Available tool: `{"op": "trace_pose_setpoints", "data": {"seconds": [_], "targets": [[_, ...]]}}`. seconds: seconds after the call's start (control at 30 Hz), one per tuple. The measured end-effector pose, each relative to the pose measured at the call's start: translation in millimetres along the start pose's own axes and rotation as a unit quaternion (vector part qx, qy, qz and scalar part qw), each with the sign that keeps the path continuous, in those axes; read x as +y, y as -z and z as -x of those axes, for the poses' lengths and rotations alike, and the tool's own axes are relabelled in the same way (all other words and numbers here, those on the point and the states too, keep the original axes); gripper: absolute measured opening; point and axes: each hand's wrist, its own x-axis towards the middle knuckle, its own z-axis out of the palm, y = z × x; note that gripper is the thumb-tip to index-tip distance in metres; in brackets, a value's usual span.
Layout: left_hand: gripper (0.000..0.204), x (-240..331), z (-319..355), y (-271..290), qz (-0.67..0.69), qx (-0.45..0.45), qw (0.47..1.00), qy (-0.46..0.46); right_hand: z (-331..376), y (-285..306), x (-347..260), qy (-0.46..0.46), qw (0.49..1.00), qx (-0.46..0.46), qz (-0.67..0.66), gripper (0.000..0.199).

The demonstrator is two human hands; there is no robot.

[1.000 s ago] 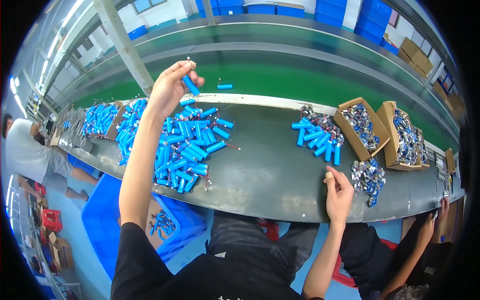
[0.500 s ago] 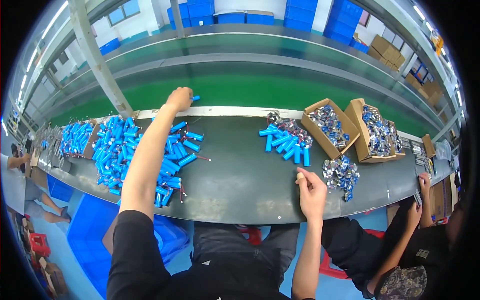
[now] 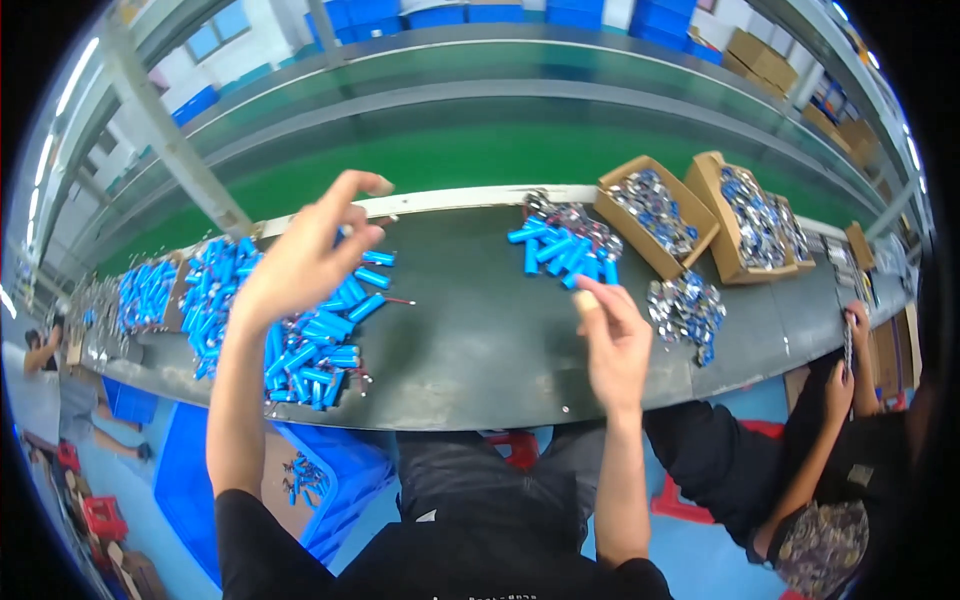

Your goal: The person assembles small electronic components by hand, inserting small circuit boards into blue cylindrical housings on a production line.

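A big heap of blue cylindrical cells (image 3: 310, 340) lies on the dark worktable (image 3: 480, 350) at my left. My left hand (image 3: 305, 255) hovers above that heap with the fingers spread and nothing seen in it. A smaller heap of blue cells (image 3: 555, 245) lies further right near the table's far edge. My right hand (image 3: 615, 345) is stretched toward it, a taped fingertip just short of the nearest cells, and it holds nothing that I can see.
Two open cardboard boxes (image 3: 655, 210) (image 3: 755, 215) of silvery parts stand at the right, with a loose silvery pile (image 3: 685, 305) before them. A green conveyor belt (image 3: 480, 150) runs behind the table. A co-worker's hands (image 3: 850, 350) work at the right. A blue crate (image 3: 330, 470) sits under the table.
My left hand has come back from the table's far edge to above the big heap. My right hand has risen from the table toward the smaller heap.
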Motion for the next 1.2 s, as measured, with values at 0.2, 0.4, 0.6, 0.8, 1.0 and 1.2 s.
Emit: {"op": "trace_pose_setpoints", "data": {"seconds": [0.2, 0.4, 0.6, 0.8, 1.0, 1.2], "targets": [[0.037, 52.3, -11.5, -72.9, 0.161, -0.097, 0.979, -0.076, 3.8, -14.2, -45.8, -0.014, 0.994, -0.051, -0.097, 0.026], [0.020, 59.0, -19.5, -117.5, 0.251, -0.137, 0.953, -0.105, 15.1, 5.2, -32.1, -0.048, 0.998, -0.027, -0.039, 0.014], [0.009, 37.6, -20.9, -165.0, 0.383, -0.105, 0.916, -0.054, 21.7, 15.8, -16.7, -0.074, 0.995, -0.046, 0.044, 0.018], [0.011, 38.6, -4.7, -182.5, 0.227, 0.033, 0.953, -0.199, 27.3, 14.7, -5.8, -0.149, 0.974, -0.004, -0.173, 0.032], [0.010, 35.1, 1.6, -200.3, 0.361, 0.035, 0.923, -0.125, 30.5, 25.4, -6.0, 0.004, 0.999, -0.031, 0.019, 0.028], [0.008, 34.4, 5.7, -205.0, 0.409, 0.034, 0.908, -0.081, 29.0, 31.0, -4.3, 0.013, 0.995, -0.062, 0.078, 0.021]]}}
